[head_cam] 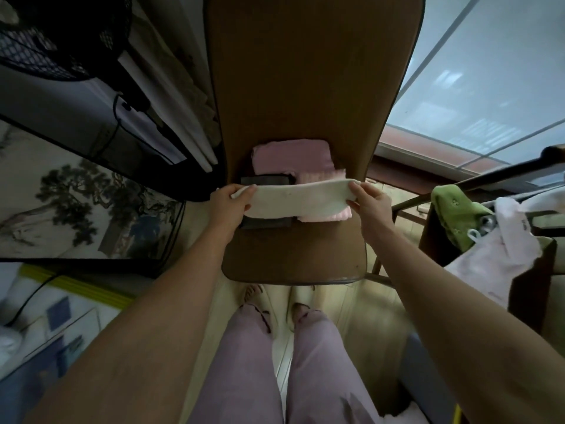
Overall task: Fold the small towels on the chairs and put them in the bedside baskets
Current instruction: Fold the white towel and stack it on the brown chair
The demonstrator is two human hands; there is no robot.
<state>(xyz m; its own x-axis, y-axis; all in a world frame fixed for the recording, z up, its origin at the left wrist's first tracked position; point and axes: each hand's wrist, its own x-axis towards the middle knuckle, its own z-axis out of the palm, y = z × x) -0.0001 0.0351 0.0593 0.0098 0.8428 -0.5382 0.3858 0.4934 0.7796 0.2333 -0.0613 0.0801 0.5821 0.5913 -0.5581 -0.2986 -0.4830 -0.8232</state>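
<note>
Two hands hold one cream towel [298, 199] stretched flat btwn them, just above the chair seat [293, 255]. Left hand [230, 201] grips the towel's left end, fingers curled over the top edge, thumb underneath. Right hand [368, 201] pinches the right end, fingers on top, thumb below. The towel is folded into a long strip, sagging a bit in the middle.

Under it, on the seat, lie three folded towels: a mauve towel [292, 157] at the back against the backrest, a dark grey towel [264, 182] front-left, and a pale pink ribbed towel [324, 176] front-right. The cream strip hides the middle of the grey & pink ones.

The chair is brown w/ a tall back [312, 71]. Below the seat edge, the person's legs in lilac trousers [253, 362] and feet in slippers, standing close to the chair. To the right, a green cloth [455, 209] and a white plastic bag [495, 255] rest on dark furniture. At left, a black fan [61, 35] and a tree painting [76, 197].
</note>
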